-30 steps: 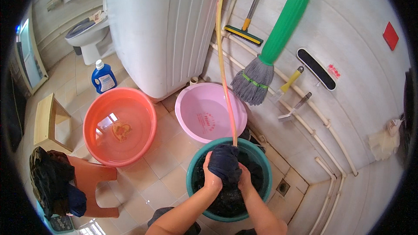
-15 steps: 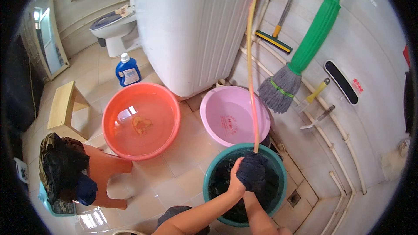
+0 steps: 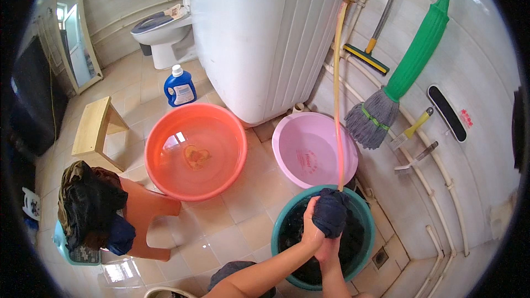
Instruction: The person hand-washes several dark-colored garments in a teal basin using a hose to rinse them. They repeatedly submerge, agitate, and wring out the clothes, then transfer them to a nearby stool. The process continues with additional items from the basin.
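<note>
The left hand [image 3: 312,225] is closed around the left side of a bunched navy cloth [image 3: 331,214], fingers curled against the fabric. The right hand [image 3: 328,249] grips the lower end of the same bundle; its fingers are largely hidden, so the exact closure of that grip cannot be told. The cloth is at lower centre-right of the frame, above a teal basin [image 3: 279,222] holding dark contents in liquid.

A yellowish-to-pink hose [image 3: 337,80] runs down from the pipework at upper right and ends just beside the top of the cloth; contact cannot be confirmed.

Directly behind the teal basin is a pink basin [image 3: 286,152]. At centre-left, an orange basin [image 3: 153,157] contains clear liquid. Behind it stands a blue bottle [image 3: 180,89] with a white cap.

At lower left, dark garments [image 3: 85,204] are heaped on an orange plastic stool [image 3: 148,215]; a wooden stool [image 3: 89,129] stands behind. A mop [image 3: 376,115] with a green sleeve hangs at upper right. A white toilet [image 3: 164,37] is at upper left.
</note>
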A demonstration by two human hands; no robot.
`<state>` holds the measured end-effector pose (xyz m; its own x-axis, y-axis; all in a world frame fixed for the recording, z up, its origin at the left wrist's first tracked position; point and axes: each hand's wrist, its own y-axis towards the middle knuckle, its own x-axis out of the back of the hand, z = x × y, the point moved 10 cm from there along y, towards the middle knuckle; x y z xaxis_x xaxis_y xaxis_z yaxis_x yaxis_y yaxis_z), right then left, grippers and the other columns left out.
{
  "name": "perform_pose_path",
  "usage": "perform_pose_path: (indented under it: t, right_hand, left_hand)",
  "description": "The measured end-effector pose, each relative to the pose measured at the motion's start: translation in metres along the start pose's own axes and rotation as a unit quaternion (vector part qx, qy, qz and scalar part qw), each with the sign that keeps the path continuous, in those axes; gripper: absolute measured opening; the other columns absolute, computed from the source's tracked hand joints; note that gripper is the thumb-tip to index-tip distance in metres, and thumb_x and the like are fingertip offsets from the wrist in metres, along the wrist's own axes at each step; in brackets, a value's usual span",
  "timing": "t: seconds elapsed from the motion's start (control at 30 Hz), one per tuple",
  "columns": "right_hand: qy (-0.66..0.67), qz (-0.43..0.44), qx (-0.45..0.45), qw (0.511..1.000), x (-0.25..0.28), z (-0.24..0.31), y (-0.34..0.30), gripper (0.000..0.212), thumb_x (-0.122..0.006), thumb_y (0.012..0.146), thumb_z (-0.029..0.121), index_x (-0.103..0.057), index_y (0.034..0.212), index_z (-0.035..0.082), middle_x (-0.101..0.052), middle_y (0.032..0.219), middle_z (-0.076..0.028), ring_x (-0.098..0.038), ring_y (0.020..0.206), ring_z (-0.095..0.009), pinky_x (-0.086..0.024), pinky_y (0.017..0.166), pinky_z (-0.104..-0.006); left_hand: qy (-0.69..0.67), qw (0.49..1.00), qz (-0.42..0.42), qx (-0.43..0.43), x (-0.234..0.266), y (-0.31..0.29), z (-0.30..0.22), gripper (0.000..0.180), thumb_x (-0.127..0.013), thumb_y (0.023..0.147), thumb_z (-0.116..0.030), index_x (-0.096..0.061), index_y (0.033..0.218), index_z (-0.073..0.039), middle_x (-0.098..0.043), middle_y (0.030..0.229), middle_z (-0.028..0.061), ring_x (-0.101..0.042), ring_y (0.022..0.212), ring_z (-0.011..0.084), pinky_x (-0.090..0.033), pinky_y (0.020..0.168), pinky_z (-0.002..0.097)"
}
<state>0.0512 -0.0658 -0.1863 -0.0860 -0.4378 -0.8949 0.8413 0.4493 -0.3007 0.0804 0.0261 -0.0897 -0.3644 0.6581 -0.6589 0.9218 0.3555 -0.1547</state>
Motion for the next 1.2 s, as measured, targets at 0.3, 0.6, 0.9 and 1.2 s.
perform_pose_path:
  t: [0.3,0.6,0.9,1.2]
  right_hand:
    - [0.126,0.011,0.016,0.992,-0.045,0.008,0.044,0.067,-0.036,0.082,0.063,-0.042,0.127,0.014,-0.045,0.128,-0.011,-0.044,0.114,-0.032,-0.035,0.097,-0.0495]
    - [0.0,-0.029,0.155,0.988,-0.081,0.088,0.056,0.042,-0.045,0.086,0.041,-0.053,0.111,0.008,-0.056,0.112,-0.01,-0.053,0.101,-0.031,-0.042,0.089,-0.0446]
    - [-0.182,-0.05,0.276,0.942,-0.122,0.179,0.031,0.039,-0.063,0.078,0.021,-0.051,0.11,0.004,-0.056,0.106,-0.01,-0.055,0.094,-0.025,-0.044,0.085,-0.0392]
    - [-0.699,0.128,0.219,0.669,-0.146,0.069,-0.007,0.063,-0.077,0.056,0.015,-0.053,0.113,0.003,-0.052,0.117,-0.009,-0.049,0.107,-0.018,-0.031,0.098,-0.0332]
  left_hand:
    - [-0.151,0.987,0.038,0.034,0.006,0.017,0.039,0.034,-0.05,0.086,-0.02,-0.045,0.116,-0.004,-0.055,0.112,0.0104,-0.054,0.101,0.0211,-0.042,0.089,0.0332]
    - [-0.121,0.978,-0.071,0.156,0.043,0.031,0.032,0.033,-0.055,0.083,-0.013,-0.051,0.115,-0.004,-0.059,0.099,0.0068,-0.058,0.087,0.0181,-0.049,0.076,0.0318]
    - [0.04,0.896,0.22,0.383,0.021,-0.003,0.07,0.075,-0.062,0.08,-0.031,-0.022,0.137,-0.003,-0.05,0.118,0.0183,-0.057,0.096,0.0296,-0.049,0.08,0.0433]
    - [-0.216,0.864,0.194,0.412,-0.007,0.023,0.057,0.071,-0.054,0.075,-0.06,-0.051,0.113,0.001,-0.058,0.106,0.0155,-0.059,0.093,0.0265,-0.05,0.078,0.0413]
